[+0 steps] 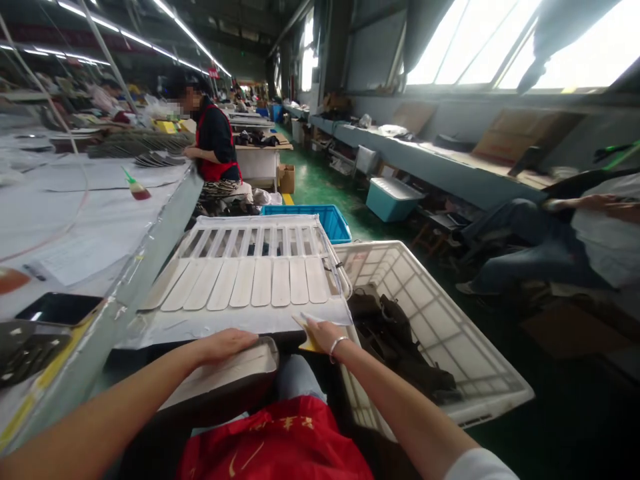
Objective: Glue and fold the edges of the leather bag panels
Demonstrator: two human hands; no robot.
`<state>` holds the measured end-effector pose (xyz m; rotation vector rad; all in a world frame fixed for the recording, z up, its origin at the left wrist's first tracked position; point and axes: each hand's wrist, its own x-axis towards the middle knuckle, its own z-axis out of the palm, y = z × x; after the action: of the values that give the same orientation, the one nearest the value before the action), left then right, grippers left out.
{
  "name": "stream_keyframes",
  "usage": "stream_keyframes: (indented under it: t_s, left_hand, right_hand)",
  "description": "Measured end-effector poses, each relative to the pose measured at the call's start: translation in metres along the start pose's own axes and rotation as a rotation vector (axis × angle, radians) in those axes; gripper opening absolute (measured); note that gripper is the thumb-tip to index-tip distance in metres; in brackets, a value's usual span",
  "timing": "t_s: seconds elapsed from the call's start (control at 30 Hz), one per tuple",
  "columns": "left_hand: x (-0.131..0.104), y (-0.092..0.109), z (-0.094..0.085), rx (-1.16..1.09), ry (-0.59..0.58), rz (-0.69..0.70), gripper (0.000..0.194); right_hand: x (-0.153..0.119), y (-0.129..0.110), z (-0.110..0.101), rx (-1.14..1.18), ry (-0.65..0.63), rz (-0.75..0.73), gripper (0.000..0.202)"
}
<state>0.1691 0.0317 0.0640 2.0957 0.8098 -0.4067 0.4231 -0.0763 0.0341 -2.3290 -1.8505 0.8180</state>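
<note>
My left hand [231,345] lies with fingers stretched out along the top edge of a whitish panel with a dark border [240,373], close to my lap. In my right hand [324,335], which wears a bracelet, a flat yellow piece [311,343] is pinched; its exact kind is unclear. Just beyond both hands a white board [200,325] carries a row of several pale, round-ended strips [254,283]. Behind the strips is a white slotted frame [260,233]. Dark material lies between the board and my lap.
A white crate [480,363] holding dark pieces [400,340] stands at my right, a blue bin [330,222] beyond the board. On the left table [165,207] lie a phone [60,309] and a glue bottle [136,187]. One person [216,137] works ahead; another [540,233] sits right.
</note>
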Motion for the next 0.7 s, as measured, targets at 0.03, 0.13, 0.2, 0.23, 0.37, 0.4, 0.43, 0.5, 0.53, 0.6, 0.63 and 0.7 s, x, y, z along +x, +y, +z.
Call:
stream_keyframes:
  t_s: [0.03,0.13,0.2,0.23,0.37,0.4,0.43,0.5,0.53,0.6,0.63,0.7]
  left_hand:
    - [0.005,0.004,0.001,-0.001,-0.019,0.022,0.056]
    - [0.018,0.010,-0.002,0.002,-0.065,0.057,0.049]
    - [0.022,0.010,-0.004,0.010,-0.081,0.063,0.047]
    - [0.022,0.011,-0.004,0.015,-0.078,0.064,0.046]
    - [0.009,0.017,0.007,0.021,0.022,0.052,0.055]
    - [0.005,0.020,0.013,0.025,0.048,0.046,0.063]
    - [0.001,0.022,0.019,0.041,0.073,0.042,0.075]
    - [-0.004,0.027,0.032,0.118,0.130,0.035,0.094]
    - [-0.004,0.028,0.039,0.170,0.172,0.038,0.097]
    - [-0.002,0.027,0.049,0.264,0.265,0.049,0.093]
    - [0.000,0.026,0.053,0.296,0.306,0.056,0.089]
    - [0.002,0.021,0.059,0.342,0.375,0.090,0.082]
  right_hand:
    - [-0.008,0.007,0.005,0.031,-0.013,0.021,0.048]
    - [-0.029,0.016,0.024,0.134,-0.054,0.084,0.057]
    - [-0.040,0.016,0.036,0.203,-0.090,0.116,0.062]
    - [-0.044,0.015,0.041,0.231,-0.106,0.125,0.062]
    - [-0.052,0.011,0.047,0.315,-0.153,0.117,0.053]
    - [-0.053,0.010,0.046,0.340,-0.172,0.110,0.052]
    - [-0.054,0.009,0.044,0.363,-0.193,0.102,0.051]
    - [-0.056,0.009,0.038,0.472,-0.277,0.069,0.045]
    - [-0.057,0.010,0.036,0.583,-0.347,0.042,0.041]
    - [-0.059,0.011,0.032,0.878,-0.520,-0.026,0.040]
    - [-0.059,0.011,0.032,1.021,-0.595,-0.059,0.044]
    - [-0.058,0.011,0.034,1.204,-0.665,-0.121,0.052]
